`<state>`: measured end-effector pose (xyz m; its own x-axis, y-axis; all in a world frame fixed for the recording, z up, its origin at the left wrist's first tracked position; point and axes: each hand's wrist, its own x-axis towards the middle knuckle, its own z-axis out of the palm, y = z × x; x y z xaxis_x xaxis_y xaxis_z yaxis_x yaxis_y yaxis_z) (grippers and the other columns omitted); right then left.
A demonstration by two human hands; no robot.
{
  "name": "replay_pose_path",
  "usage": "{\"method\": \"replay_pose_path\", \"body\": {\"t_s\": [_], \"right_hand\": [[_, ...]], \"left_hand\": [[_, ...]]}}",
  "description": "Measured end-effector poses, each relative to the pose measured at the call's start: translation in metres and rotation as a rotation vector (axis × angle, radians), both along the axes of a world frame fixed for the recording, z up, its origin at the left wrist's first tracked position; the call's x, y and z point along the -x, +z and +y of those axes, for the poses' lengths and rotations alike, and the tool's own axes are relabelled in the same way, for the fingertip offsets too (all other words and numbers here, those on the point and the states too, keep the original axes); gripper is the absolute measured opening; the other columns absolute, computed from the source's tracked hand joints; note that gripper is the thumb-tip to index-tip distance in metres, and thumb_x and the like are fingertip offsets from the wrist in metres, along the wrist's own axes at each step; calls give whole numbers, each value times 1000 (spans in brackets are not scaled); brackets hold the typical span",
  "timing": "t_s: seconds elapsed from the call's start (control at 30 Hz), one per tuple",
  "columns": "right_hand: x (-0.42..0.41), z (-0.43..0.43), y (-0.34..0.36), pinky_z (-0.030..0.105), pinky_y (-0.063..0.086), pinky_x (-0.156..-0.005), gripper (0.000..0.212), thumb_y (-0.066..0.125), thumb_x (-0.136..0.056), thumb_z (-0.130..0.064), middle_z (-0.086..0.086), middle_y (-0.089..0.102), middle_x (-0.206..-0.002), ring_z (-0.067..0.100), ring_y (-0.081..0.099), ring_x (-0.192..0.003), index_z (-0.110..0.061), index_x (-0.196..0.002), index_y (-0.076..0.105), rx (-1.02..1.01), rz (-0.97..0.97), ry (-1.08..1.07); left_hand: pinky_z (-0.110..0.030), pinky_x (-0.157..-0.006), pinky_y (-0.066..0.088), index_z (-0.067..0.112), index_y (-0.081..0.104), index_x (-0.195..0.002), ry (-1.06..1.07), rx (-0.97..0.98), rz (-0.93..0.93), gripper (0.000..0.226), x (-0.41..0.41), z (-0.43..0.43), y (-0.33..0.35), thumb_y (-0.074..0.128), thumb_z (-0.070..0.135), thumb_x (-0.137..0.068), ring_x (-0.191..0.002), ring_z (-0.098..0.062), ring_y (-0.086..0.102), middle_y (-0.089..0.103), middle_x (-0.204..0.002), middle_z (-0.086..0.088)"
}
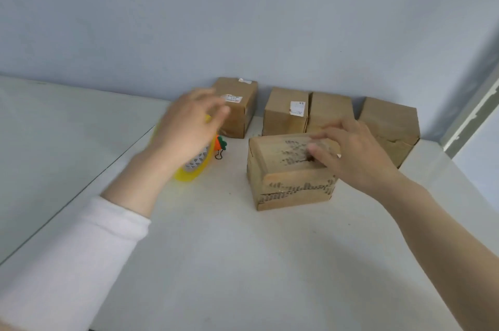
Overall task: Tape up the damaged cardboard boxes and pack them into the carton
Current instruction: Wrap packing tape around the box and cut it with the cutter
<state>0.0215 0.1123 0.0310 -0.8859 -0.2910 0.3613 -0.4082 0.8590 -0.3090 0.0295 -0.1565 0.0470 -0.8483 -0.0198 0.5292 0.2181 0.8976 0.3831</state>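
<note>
A near box [286, 182], its sides printed with dark lettering, was seen on a white table [229, 263] with the right hand [356, 152] laid on its top. The fingers [328, 134] were bent onto the far edge of the top and the thumb [314, 147] was set on the top face beside a small dark hole; whether the box was gripped or merely pressed could not be told. A split was visible across the front of the box, with no clear strip of fresh tape to be made out over it.

The left hand [186, 128] was caught in blur over a yellow tape roll [193, 168], which stood tilted to the left of the box and apart from it. The fingers were loosely spread above the roll, and whether it was held could not be told. A small carrot charm [220, 144] on a chain lay just beside the roll.

Four back boxes [286, 111] were lined up along the wall [243, 20], three of them close together and one further left. The rightmost one [391, 128] showed a tear in its front.

The job was judged to be at an early stage: taping of the near box appeared not yet begun, the back boxes seemed untouched, and no carton was in view, so all the packing was left to be done.
</note>
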Motion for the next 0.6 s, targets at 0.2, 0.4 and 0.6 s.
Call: {"method": "replay_pose_path", "body": {"t_s": [0.2,0.4,0.6], "right_hand": [[3,-14,-19,20,-1,-114,57,28,-98,-43,-5,9,-158,5,4,-144,-16,-148,19,-197,-104,274],[15,4,-11,15,-6,-110,78,23,-84,-62,-13,0,-154,-6,-6,-137,-19,-148,9,-135,-233,386],[9,5,-13,18,7,-112,79,57,-83,-48,-8,15,-154,8,13,-143,-18,-147,20,-177,-136,395]], "left_hand": [[-27,-116,-6,19,8,-150,-366,313,-376,76,-8,85,-39,28,61,-91,-144,-4,-6,1,-159,5],[-27,-111,-13,17,4,-150,-446,340,-394,96,2,70,-38,53,62,-81,-139,0,-15,-7,-157,5],[-19,-111,-11,20,10,-150,-482,265,-392,91,2,71,-39,62,49,-81,-144,-4,-2,4,-158,7]]}}
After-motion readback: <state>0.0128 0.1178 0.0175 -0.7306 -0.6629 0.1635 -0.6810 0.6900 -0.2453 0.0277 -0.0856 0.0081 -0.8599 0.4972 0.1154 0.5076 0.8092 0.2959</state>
